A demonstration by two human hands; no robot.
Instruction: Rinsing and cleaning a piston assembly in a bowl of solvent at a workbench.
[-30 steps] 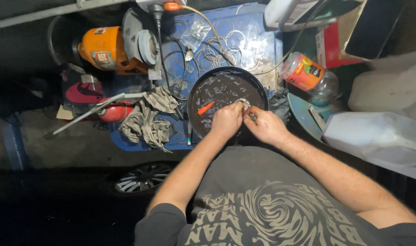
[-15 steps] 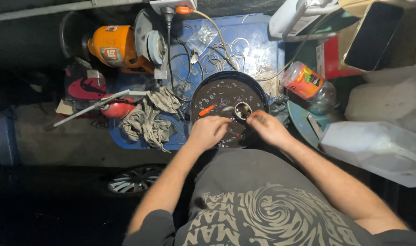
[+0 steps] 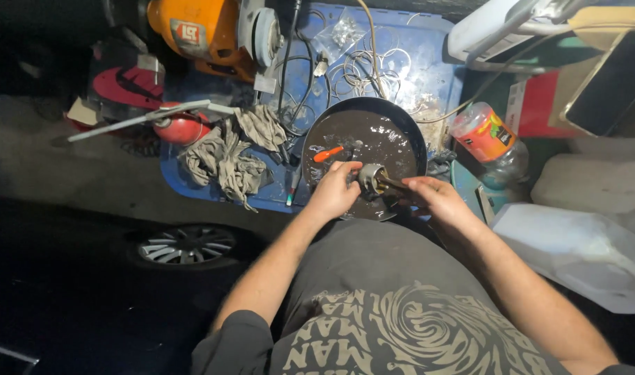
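Head view, looking down past a grey printed shirt to both forearms. The left hand is curled, its fingers closed around the round grey head of a small metal part. The right hand is clenched on the brass-coloured shaft that sticks out of the same part, so both hands grip one piece between them, held just above the near rim of a round black pan.

The pan holds dark, murky liquid; an orange-handled tool lies in it near the left hand. The pan rests on a blue tray, which also carries loose wire rings and a small clear bag at its far side. Left of the pan lie crumpled grey rags, just beside a red canister with a pale metal strip across it.

Right of the pan, a clear plastic bottle lies on its side, with an orange label carrying coloured print. Behind it stands a red carton. A translucent white jug lies at the near right. At the far left sits an orange machine with a grey disc at its side. A car wheel shows in the dark at lower left.
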